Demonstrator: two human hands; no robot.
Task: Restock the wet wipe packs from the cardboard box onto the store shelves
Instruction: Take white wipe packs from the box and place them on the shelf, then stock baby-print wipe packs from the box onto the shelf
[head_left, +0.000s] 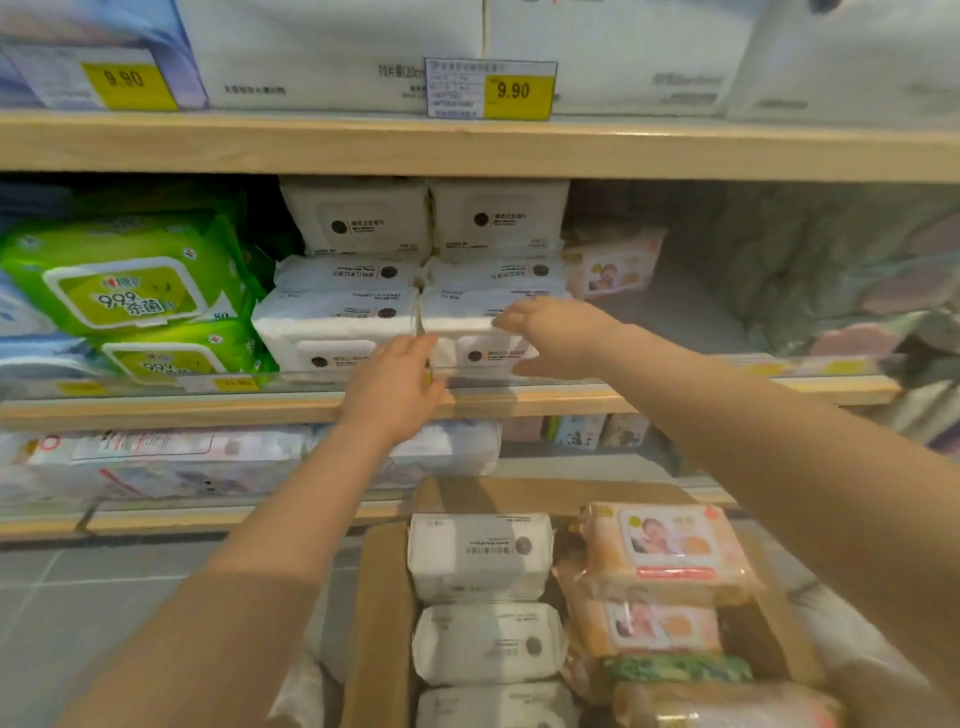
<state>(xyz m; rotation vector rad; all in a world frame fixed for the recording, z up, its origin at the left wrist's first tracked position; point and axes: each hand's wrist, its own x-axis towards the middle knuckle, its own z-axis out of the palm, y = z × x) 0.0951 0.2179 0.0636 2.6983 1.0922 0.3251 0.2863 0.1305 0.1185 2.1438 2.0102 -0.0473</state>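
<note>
left hand: at front edge of middle shelf, fingers straight, fingertips touching the lower white wet wipe packs at the seam between two stacks; holds nothing
right hand: reaches to the right white stack, fingers on the front edge of a flat white pack, thumb underneath; looks like a pinch on that pack, blur makes it hard to be sure
white wet wipe packs on shelf: two stacks side by side on middle shelf, flat ones low, two standing ones on top at back
green wipe packs: left of the white stacks, same shelf, stacked
orange baby wipe pack on shelf: right of white stacks, further back
cardboard box: below, on floor in front of shelves, flaps open
box contents: white packs in a row on left side, orange baby wipe packs on right, one green pack between orange ones
top shelf: large white packages, yellow price tags reading 9.90
bottom shelf: pale wipe packs, blurred
</note>
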